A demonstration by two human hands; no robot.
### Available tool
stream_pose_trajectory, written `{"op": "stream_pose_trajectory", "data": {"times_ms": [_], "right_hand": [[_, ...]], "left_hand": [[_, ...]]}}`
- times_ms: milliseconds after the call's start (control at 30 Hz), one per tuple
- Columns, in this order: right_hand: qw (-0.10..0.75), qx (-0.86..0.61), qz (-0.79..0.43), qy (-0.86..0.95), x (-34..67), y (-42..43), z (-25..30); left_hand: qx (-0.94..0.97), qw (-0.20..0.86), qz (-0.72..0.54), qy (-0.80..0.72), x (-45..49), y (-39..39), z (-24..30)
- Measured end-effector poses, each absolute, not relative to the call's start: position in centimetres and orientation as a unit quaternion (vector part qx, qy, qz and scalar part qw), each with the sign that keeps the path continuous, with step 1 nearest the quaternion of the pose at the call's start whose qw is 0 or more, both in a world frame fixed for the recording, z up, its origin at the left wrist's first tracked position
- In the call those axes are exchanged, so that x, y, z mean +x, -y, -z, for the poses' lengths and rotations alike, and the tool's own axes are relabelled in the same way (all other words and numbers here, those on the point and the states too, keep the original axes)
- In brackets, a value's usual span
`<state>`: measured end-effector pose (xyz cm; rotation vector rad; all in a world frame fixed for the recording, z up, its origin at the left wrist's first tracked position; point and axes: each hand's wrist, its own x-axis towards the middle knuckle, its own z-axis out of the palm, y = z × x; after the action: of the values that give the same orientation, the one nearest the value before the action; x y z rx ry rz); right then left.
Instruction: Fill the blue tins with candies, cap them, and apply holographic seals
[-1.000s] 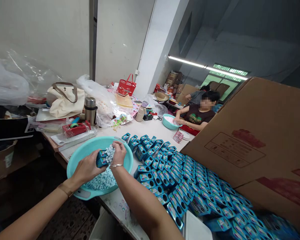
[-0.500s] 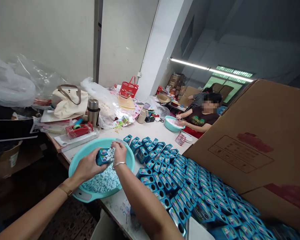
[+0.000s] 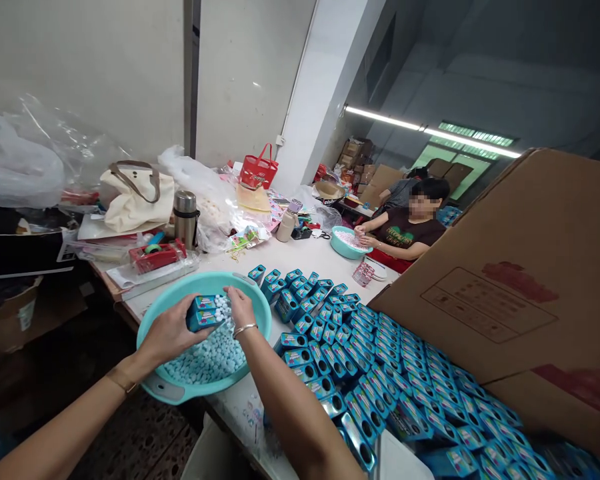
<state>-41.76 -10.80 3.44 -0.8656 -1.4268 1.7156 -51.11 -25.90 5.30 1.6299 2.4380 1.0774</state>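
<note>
My left hand [image 3: 167, 337] grips two small blue printed tins [image 3: 203, 313] side by side, tilted with their ends toward the right. At those ends my right hand [image 3: 241, 310], fingers curled, presses a cluster of small pale pellets [image 3: 223, 308]; the tins' openings are hidden behind them. Both hands are over a turquoise basin [image 3: 153, 323] with grey handle grips. Many loose light-blue and white pellets [image 3: 205, 363] lie inside it. Right of the basin stand rows of similar blue tins [image 3: 330, 330], many showing round dark holes on top.
A large cardboard box [image 3: 490, 287] rises on the right behind the tins. Along the back are a steel flask [image 3: 185, 220], a red tape dispenser [image 3: 157, 257], a canvas bag [image 3: 140, 200] and plastic bags. Across the table a co-worker [image 3: 405, 230] handles another turquoise basin [image 3: 347, 243].
My right hand has shifted slightly right and its fingers have opened a little from the tins' ends. More of the tins' printed sides now faces me. The view has shifted slightly.
</note>
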Motion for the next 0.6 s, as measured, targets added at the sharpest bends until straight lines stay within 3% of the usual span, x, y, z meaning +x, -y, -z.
{"op": "stream_pose_trajectory", "data": {"times_ms": [133,333,600], "right_hand": [[0.358,-0.349,-0.676,0.541,-41.0,11.9,-3.2],[0.345,-0.289,-0.744,0.494,-41.2,14.1,-4.2],[0.384,-0.283,-0.703,0.528,-41.0,14.7,-5.3]], "left_hand": [[0.474,0.023,-0.41,-0.779,-51.1,26.2,-5.2],[0.429,0.127,-0.498,-0.743,-50.1,25.9,-4.0],[0.428,0.218,-0.544,-0.688,-50.2,24.6,-4.7]]}}
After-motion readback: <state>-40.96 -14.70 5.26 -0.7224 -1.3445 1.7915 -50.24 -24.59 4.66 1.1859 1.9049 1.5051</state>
